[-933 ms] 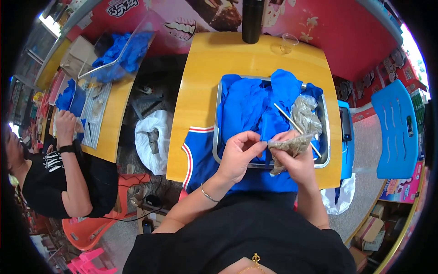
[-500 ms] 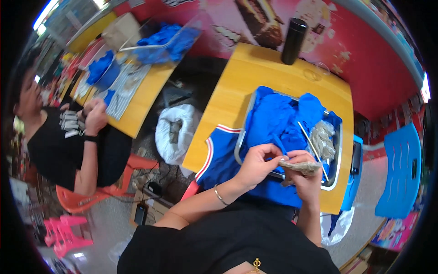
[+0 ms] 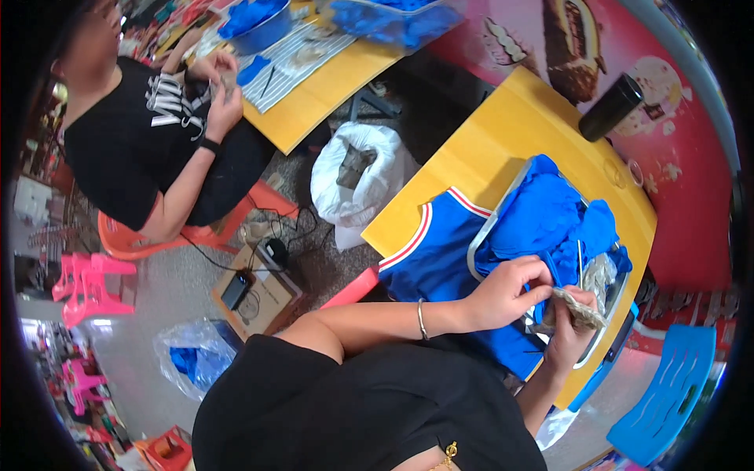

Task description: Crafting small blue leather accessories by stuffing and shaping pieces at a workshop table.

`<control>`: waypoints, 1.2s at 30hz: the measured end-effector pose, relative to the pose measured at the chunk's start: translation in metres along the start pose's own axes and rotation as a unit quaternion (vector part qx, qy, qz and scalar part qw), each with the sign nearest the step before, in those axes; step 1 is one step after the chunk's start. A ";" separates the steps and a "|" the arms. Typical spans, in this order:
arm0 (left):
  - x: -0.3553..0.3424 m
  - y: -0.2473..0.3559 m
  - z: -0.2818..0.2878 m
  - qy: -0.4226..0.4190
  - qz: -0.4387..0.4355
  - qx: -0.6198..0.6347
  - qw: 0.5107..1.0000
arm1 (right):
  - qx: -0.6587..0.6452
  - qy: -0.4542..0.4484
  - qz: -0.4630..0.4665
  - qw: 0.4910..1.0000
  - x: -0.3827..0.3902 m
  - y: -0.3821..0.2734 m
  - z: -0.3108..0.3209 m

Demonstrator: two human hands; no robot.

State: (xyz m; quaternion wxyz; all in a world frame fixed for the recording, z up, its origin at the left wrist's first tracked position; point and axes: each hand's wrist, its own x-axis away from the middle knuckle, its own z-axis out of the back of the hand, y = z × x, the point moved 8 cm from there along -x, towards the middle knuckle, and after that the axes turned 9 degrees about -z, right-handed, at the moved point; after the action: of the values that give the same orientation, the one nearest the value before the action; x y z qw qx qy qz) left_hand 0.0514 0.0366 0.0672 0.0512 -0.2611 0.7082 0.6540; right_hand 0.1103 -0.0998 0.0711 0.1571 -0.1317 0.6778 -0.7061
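Observation:
My right hand (image 3: 569,337) grips a crumpled grey-brown piece (image 3: 583,312) that looks like thin cloth or sheeting. Right beside it, my left hand (image 3: 510,297) is closed in a pinch at the piece's near end; what lies between the fingertips is hidden. A narrow blue strip (image 3: 547,268) shows just past the left fingers. Both hands hover over the near side of a metal-rimmed tray (image 3: 473,255). Inside it are a heap of blue cloth (image 3: 542,212), a grey-brown crumpled bundle (image 3: 602,275) and a thin stick (image 3: 580,261).
Blue cloth with striped trim (image 3: 440,235) hangs over the near edge of the yellow table (image 3: 503,118). A black bottle (image 3: 611,108) stands at the back. To the left are a white sack (image 3: 334,184), a cardboard box (image 3: 259,294) and a seated co-worker (image 3: 149,149). A blue chair (image 3: 664,396) is at right.
The view has swung left, so table and hands appear further right and tilted. Both hands keep their hold close together over the tray. The co-worker's hands have come together at a small piece.

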 end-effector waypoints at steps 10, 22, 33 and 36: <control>-0.001 0.003 0.011 0.053 -0.068 -0.003 0.996 | 0.291 0.019 0.179 0.940 0.010 -0.024 -0.019; -0.008 -0.011 0.004 -0.012 -0.060 -0.051 0.997 | 0.074 0.035 -0.056 0.995 0.006 0.004 0.005; -0.031 -0.022 -0.019 -0.049 -0.018 -0.055 0.997 | 0.117 0.008 -0.009 0.993 -0.015 -0.005 0.009; -0.031 -0.031 -0.035 -0.078 0.037 0.012 0.996 | 0.080 0.039 -0.007 0.996 -0.014 -0.004 0.027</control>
State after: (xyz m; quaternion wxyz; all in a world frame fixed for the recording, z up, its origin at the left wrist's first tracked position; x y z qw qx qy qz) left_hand 0.1014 0.0120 0.0567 0.0852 -0.1825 0.7188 0.6654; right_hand 0.1339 -0.1187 0.0771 0.1360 -0.0961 0.6236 -0.7638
